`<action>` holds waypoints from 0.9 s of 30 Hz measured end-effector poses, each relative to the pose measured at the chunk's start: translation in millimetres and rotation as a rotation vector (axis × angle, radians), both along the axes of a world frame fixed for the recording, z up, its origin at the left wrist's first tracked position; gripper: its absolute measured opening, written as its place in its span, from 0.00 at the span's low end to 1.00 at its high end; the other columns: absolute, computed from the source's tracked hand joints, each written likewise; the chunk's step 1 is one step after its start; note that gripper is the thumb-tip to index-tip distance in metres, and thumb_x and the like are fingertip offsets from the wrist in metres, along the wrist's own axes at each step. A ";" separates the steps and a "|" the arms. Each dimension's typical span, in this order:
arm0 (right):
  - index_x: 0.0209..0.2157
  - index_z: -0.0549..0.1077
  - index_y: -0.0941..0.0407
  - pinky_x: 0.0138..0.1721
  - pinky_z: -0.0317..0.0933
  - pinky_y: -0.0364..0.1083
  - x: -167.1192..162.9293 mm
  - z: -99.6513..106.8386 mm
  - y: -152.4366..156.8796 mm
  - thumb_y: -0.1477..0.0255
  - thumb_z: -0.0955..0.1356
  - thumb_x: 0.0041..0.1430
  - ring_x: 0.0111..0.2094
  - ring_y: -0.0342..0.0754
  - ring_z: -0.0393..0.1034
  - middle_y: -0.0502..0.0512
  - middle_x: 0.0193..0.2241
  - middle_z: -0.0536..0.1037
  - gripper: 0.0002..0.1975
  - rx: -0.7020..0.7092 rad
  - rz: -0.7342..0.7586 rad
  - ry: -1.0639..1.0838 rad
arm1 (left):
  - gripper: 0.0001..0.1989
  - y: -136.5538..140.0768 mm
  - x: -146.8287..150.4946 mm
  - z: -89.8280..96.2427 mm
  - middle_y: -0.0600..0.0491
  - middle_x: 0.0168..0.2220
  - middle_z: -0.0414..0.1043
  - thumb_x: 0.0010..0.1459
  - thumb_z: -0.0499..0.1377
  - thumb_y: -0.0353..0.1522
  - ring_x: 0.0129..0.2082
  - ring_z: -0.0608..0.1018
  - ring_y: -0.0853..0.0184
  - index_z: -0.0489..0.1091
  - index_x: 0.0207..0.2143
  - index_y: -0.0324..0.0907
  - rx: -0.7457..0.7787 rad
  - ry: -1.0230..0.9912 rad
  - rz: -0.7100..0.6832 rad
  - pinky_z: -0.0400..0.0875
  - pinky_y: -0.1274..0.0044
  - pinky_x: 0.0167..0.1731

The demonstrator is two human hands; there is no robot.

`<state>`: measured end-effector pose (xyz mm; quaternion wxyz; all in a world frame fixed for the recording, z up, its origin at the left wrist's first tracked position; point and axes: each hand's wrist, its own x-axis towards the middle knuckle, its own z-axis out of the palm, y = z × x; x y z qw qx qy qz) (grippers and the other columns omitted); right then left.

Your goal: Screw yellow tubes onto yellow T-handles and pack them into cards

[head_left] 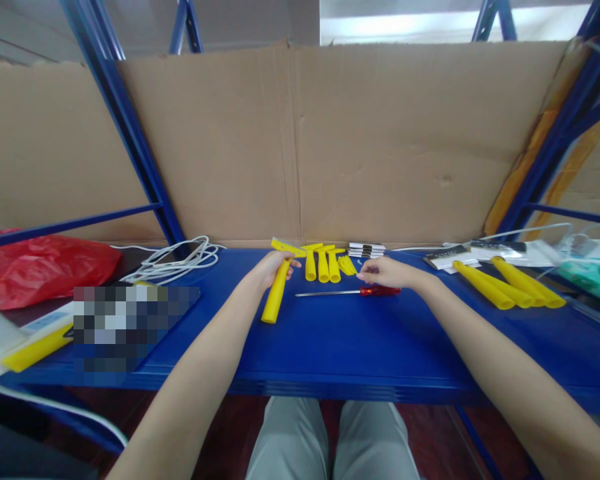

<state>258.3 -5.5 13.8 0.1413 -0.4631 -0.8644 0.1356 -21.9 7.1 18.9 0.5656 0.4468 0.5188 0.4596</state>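
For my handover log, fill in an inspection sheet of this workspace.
Surface: blue tabletop.
Job's things: yellow tool in hand; three similar tools, small yellow pieces and a red-handled screwdriver lying nearby.
Clutter: red bag at left; yellow handles at right.
Hands: left hand has its fingers around the yellow tool; right hand is near the screwdriver, grip unclear.
Cables: white coiled cable, back left.
Surroundings: cardboard behind; blue frame at both sides.
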 end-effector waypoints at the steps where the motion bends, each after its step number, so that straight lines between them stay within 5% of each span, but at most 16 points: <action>1: 0.30 0.75 0.57 0.27 0.60 0.43 2.0 0.2 -0.7 0.55 0.64 0.53 0.27 0.47 0.70 0.56 0.26 0.78 0.20 -0.052 0.008 -0.020 | 0.09 1.9 -2.4 -1.3 0.52 0.16 0.69 0.55 0.50 0.24 0.09 0.63 0.73 0.67 0.38 0.34 0.004 0.017 0.006 0.57 0.82 0.09; 6: 0.30 0.75 0.54 0.29 0.60 0.43 8.0 -4.8 -0.6 0.59 0.72 0.41 0.31 0.48 0.70 0.54 0.32 0.77 0.16 -0.128 0.023 -0.155 | 0.10 8.4 -10.4 -7.7 0.50 0.16 0.71 0.55 0.52 0.24 0.09 0.64 0.72 0.69 0.39 0.34 0.019 0.074 0.057 0.59 0.82 0.11; 17: 0.27 0.69 0.55 0.30 0.60 0.43 -1.9 -7.2 -1.8 0.68 0.68 0.48 0.29 0.46 0.67 0.53 0.29 0.75 0.06 -0.055 0.105 -0.040 | 0.10 7.1 -9.3 -8.7 0.50 0.17 0.72 0.53 0.55 0.23 0.09 0.65 0.74 0.70 0.38 0.32 0.078 0.159 0.073 0.57 0.83 0.10; 20: 0.28 0.67 0.55 0.29 0.60 0.43 1.2 -7.0 1.5 0.66 0.66 0.50 0.27 0.46 0.68 0.52 0.26 0.74 0.08 -0.074 0.072 0.086 | 0.09 6.1 -6.7 -9.1 0.51 0.16 0.71 0.52 0.56 0.24 0.09 0.63 0.74 0.71 0.37 0.33 0.140 0.199 0.095 0.56 0.83 0.10; 27: 0.28 0.67 0.56 0.30 0.58 0.43 0.9 -12.3 9.2 0.68 0.66 0.49 0.29 0.46 0.67 0.54 0.27 0.75 0.06 0.121 -0.054 0.107 | 0.07 -0.5 1.8 -6.2 0.51 0.14 0.68 0.51 0.55 0.22 0.08 0.61 0.76 0.73 0.27 0.32 0.276 0.300 0.060 0.55 0.82 0.11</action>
